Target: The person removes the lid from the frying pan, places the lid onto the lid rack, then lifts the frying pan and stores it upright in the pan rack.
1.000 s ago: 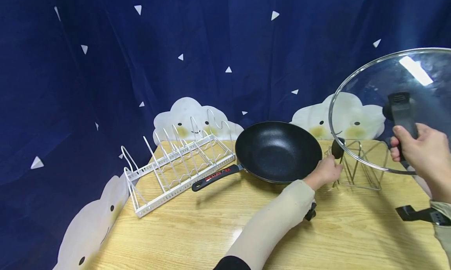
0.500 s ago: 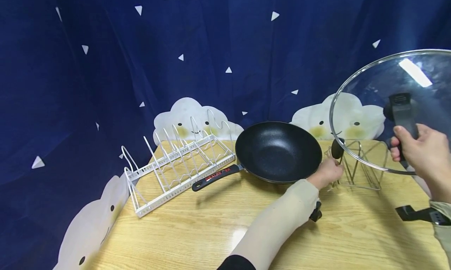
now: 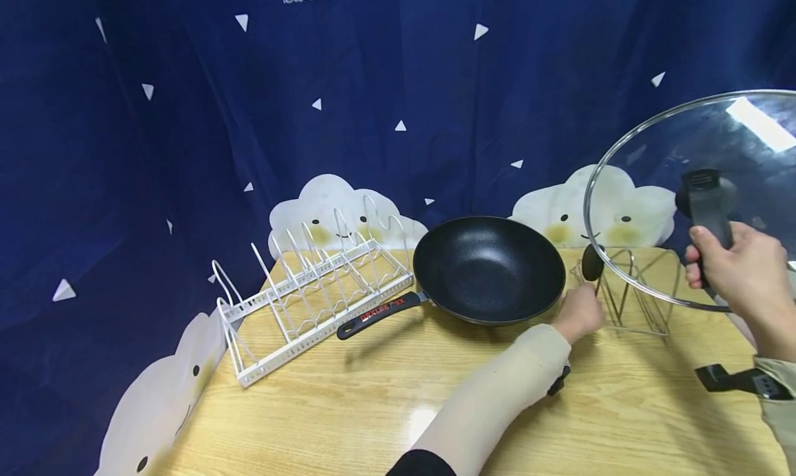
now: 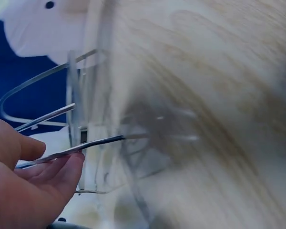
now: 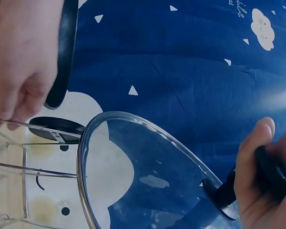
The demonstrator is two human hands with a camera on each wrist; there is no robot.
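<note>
My right hand (image 3: pixel 743 269) grips the black handle (image 3: pixel 709 203) of a large glass lid (image 3: pixel 640 186) with a metal rim, held up at the right. In the right wrist view the lid (image 5: pixel 148 181) is tilted beside the small wire rack. My left hand (image 3: pixel 580 313) is at that wire rack (image 3: pixel 640 331). The left wrist view has the left hand (image 4: pixel 33 176) pinching a thin metal wire (image 4: pixel 100 143) of the rack between thumb and fingers. A black oval piece (image 3: pixel 593 262) stands up at the rack's left end, just above the left hand.
A black wok (image 3: pixel 488 269) sits mid-table, its long handle (image 3: pixel 379 315) pointing left. Left of it stands a white rack (image 3: pixel 323 331) with several upright dividers. The wooden table (image 3: pixel 348 414) meets a dark blue curtain (image 3: pixel 373 61) with white cloud shapes behind.
The left forearm has shifted slightly to the right, with the hand still at the rack. The lid has tilted a little in the right hand. The head view has moved slightly.
</note>
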